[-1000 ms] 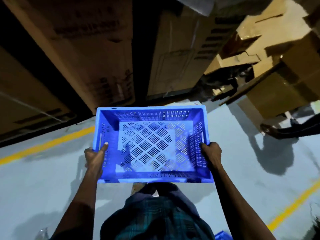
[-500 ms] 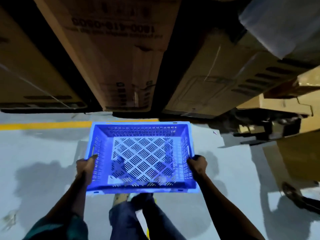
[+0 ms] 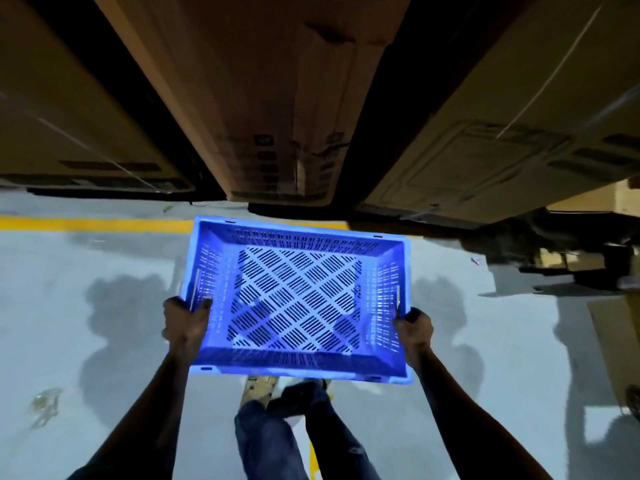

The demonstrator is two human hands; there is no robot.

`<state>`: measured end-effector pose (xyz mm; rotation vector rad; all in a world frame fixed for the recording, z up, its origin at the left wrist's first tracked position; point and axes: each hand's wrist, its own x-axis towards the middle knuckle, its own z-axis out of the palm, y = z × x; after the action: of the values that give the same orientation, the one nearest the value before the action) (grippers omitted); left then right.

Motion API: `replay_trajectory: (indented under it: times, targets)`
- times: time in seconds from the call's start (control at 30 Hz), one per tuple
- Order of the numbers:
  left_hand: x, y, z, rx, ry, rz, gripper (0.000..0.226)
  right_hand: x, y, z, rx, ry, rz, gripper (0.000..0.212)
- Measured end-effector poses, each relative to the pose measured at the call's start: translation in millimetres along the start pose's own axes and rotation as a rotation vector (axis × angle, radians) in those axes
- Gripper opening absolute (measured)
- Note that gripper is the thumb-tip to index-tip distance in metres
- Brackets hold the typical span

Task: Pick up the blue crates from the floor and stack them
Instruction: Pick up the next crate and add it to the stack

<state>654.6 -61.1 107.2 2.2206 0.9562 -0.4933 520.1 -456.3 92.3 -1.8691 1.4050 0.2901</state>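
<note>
Blue crate (image 3: 298,299) aloft between both hands — left hand (image 3: 185,325) and right hand (image 3: 414,329) fingers curled tight over its side rims.

left hand (image 3: 185,323) and right hand (image 3: 414,328) clenched, arms outstretched

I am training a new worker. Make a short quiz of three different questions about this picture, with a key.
1. True or false: the blue crate holds goods.
2. Which hand grips each short side of the crate?
3. Multiple choice: the yellow line on the floor lies A) beyond the crate, near the cardboard boxes; B) inside the crate; C) across the wrists.

Key
1. False: it is empty.
2. Left hand the left side, right hand the right side.
3. A
</note>
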Motion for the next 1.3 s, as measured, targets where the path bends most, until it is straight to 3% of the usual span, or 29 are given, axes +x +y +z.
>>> replay_trajectory:
  times: [0.3,0.53,0.67,0.8,0.87,0.93,1.03,1.3]
  targets:
    - [-16.5,9.6,-10.9,0.087,-0.179,-0.02,0.05,-4.2,-7.9,-7.9,-0.033,0.138,-0.003,0.019]
    - [-17.7,8.2,4.0,0.141,-0.214,-0.044,0.064,3.5,10.4,-14.4,-0.068,0.083,0.028,0.005]
    - [-15.2,2.9,4.1,0.127,-0.201,-0.035,0.067,1.8,9.0,-13.0,-0.097,0.065,0.005,0.014]
    - [-22.1,7.0,-3.7,0.154,-0.105,-0.03,0.056,-20.6,5.2,-11.9,-0.043,0.005,-0.069,0.03]
    - [-25.8,3.0,-6.7,0.188,-0.033,-0.035,0.054,-33.5,8.9,-6.5,-0.011,-0.014,-0.113,0.025]
    - [-29.4,-5.9,-9.2,0.204,0.007,-0.041,0.053,-44.3,15.2,-1.9,-0.008,-0.014,-0.111,0.008]
    - [-35.1,-21.8,-13.4,0.208,-0.006,-0.065,0.055,-50.1,32.8,-0.6,-0.03,0.008,-0.071,0.025]
    - [-55.8,-35.3,-13.7,0.116,0.016,-0.115,0.061,-56.3,40.7,-2.6,0.02,0.048,-0.03,0.011]
